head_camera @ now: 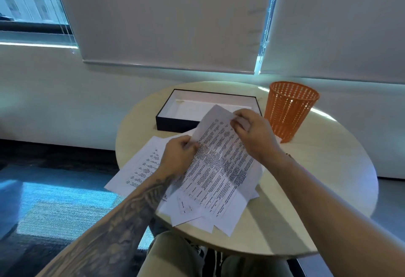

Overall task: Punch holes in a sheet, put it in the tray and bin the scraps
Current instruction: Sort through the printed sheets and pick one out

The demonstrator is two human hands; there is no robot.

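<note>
White sheet [219,167] pinched: left grip [179,156] at 9 o'clock edge, right grip [254,134] at top; long axis 6-12; tray [173,123] at 12, right nearer.

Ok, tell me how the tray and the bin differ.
The tray is black; the bin is orange. The tray is low and rectangular; the bin is tall and round. The tray has solid walls; the bin's are perforated. Both stand open-topped on the table.
</note>
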